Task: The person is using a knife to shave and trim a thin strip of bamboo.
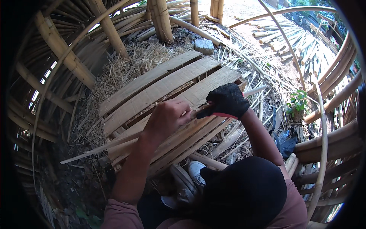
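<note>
A long, thin bamboo strip (100,149) lies slantwise over a slatted wooden pallet table (160,84), its pale far end jutting out at the right. My bare left hand (169,114) is closed around the strip near its middle, fingers curled in. Just to the right, my right hand (228,101), in a black glove with a red edge, grips the same strip with thumb and fingers. The hands are a short gap apart, above the table's near boards. Whether the gloved hand also holds a small tool is hidden by its fingers.
Bamboo posts (160,23) and curved rails surround the spot. Dry straw (141,59) covers the ground beyond the table, with a stone block (204,46) at its far corner. Cut bamboo poles (305,49) lie far right. My shoes (196,171) are near the table's front edge.
</note>
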Demonstrator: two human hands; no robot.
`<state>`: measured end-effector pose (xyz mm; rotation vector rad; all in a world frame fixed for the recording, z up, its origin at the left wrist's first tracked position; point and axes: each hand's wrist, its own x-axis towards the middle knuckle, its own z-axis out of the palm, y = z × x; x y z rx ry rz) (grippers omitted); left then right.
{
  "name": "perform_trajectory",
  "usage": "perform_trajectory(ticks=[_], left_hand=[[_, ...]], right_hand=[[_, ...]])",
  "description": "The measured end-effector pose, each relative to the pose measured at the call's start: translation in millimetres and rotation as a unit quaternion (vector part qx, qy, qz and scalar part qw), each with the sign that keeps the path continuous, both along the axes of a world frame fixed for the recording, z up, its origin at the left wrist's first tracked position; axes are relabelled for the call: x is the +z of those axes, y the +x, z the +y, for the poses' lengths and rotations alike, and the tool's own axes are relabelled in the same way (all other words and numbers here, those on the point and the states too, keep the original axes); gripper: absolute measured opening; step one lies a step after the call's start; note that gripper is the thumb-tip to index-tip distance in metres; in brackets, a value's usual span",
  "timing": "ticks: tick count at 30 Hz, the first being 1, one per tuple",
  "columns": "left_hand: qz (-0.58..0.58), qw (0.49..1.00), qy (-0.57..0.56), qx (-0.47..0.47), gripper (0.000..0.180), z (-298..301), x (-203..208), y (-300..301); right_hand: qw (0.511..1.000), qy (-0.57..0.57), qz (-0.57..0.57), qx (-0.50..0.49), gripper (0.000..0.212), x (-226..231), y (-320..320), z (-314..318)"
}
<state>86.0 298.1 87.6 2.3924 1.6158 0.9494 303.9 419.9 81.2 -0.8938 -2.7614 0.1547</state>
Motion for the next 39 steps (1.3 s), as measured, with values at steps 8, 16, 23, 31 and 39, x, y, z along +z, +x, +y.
perform_trajectory(ticks=[8, 16, 23, 31, 39], left_hand=[[0.082, 0.994, 0.070, -0.004, 0.014, -2.5, -5.3, 8.2], [0.060, 0.991, 0.110, 0.042, 0.016, -5.7, -26.3, 14.2], [0.097, 0.966, 0.199, 0.133, 0.018, -8.8, -34.5, 17.3], [0.005, 0.969, 0.201, 0.143, 0.015, -15.9, -18.8, 11.5], [-0.021, 0.949, 0.044, 0.312, 0.018, -28.0, 11.7, 29.1]], right_hand=[[0.998, 0.009, 0.047, 0.031, 0.053, -6.6, 2.1, 2.9], [0.998, 0.038, 0.039, 0.005, 0.047, -16.4, -0.9, -0.8], [0.992, 0.024, 0.116, -0.050, 0.055, -16.7, -19.3, -31.7], [0.979, -0.092, 0.172, -0.064, 0.045, -8.9, -24.6, -59.0], [0.974, -0.136, 0.174, -0.056, 0.043, -4.8, -32.3, -71.9]])
